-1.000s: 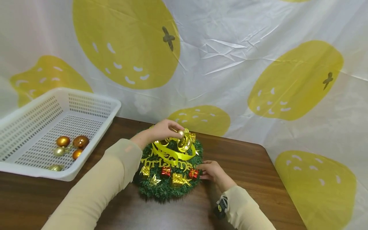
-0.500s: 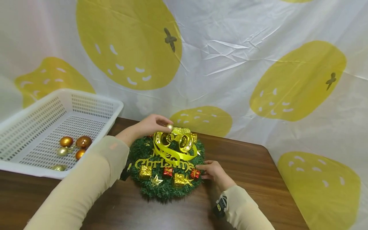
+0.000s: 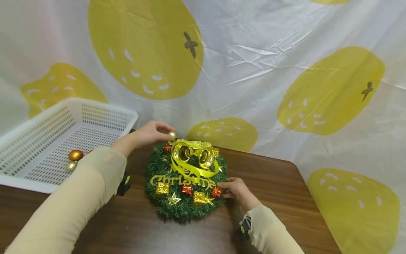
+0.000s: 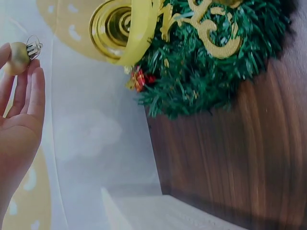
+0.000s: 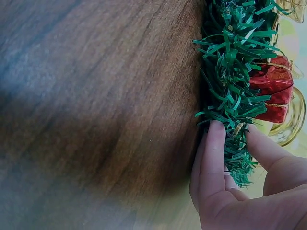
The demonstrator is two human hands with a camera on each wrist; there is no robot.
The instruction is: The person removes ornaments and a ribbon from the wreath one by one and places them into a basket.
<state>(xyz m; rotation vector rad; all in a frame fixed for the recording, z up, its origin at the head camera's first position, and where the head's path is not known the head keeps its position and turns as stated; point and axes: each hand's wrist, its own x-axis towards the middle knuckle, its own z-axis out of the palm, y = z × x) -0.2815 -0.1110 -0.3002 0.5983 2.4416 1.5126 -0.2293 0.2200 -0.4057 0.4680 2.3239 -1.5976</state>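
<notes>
A green tinsel Christmas wreath [image 3: 187, 213] lies on the table, with a gold "Merry Christmas" sign [image 3: 174, 180], gold bells [image 3: 206, 157] and a yellow ribbon [image 3: 187, 169]. My left hand [image 3: 150, 133] pinches a small pale gold bauble [image 3: 172, 134] beyond the wreath's back left edge. In the left wrist view, the bauble's silver cap and wire loop [image 4: 34, 48] point away from the fingers. At the wreath's right edge, my right hand [image 3: 237, 189] grips the greenery between thumb and fingers, beside a red gift box [image 5: 274, 88].
A white plastic basket [image 3: 104, 106] stands at the left. Inside it are a copper bauble [image 3: 75, 155] and a pale gold one [image 3: 71, 166]; my left sleeve [image 3: 95, 176] covers part of it. Behind the dark wooden table [image 3: 266, 176] hangs a lemon-print cloth [image 3: 241, 88].
My left hand has carried the gold bauble leftward from in front of the bells to the wreath's back left. The right hand keeps its place at the edge. The head view has shifted slightly.
</notes>
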